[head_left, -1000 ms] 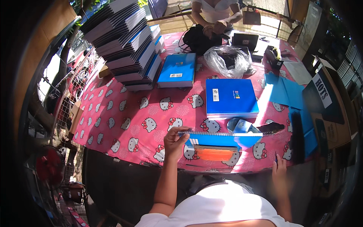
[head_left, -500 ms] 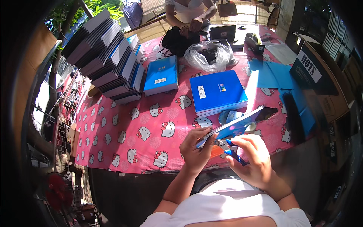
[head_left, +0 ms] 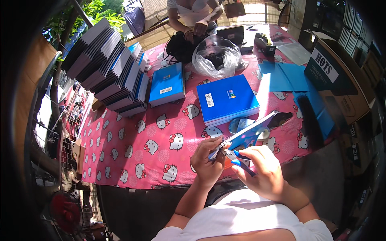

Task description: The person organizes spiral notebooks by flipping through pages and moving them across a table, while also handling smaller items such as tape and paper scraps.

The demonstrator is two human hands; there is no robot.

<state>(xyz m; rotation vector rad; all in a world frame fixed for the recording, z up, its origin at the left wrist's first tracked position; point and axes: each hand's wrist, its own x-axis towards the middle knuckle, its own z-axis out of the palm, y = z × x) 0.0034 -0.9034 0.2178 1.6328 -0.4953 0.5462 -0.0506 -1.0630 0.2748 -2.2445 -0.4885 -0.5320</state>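
My left hand (head_left: 207, 161) is closed on a spiral-bound blue notebook (head_left: 250, 135), held up edge-on at a tilt over the table's near side. In my right hand (head_left: 263, 170) is a pair of pliers (head_left: 244, 164) with blue handles, which stand apart. The pliers' jaws reach the near end of the notebook's wire coil, right by my left fingertips; exactly what they touch is too small to tell. Just beyond the held notebook lies a stack of blue notebooks (head_left: 228, 98), next to a roundish light-blue object (head_left: 240, 125) partly hidden behind the notebook.
A tall stack of notebooks (head_left: 110, 72) leans at the left, beside a lower blue stack (head_left: 167, 83). A clear plastic bag (head_left: 219, 58) and black cords (head_left: 177, 47) lie farther back, where another person (head_left: 195, 16) stands. Blue sheets (head_left: 283, 76) and a cardboard box (head_left: 335, 76) are at the right.
The pliers have come left, closer to my left fingertips and the coil's near end. The view has shifted slightly. Both hands keep their hold.
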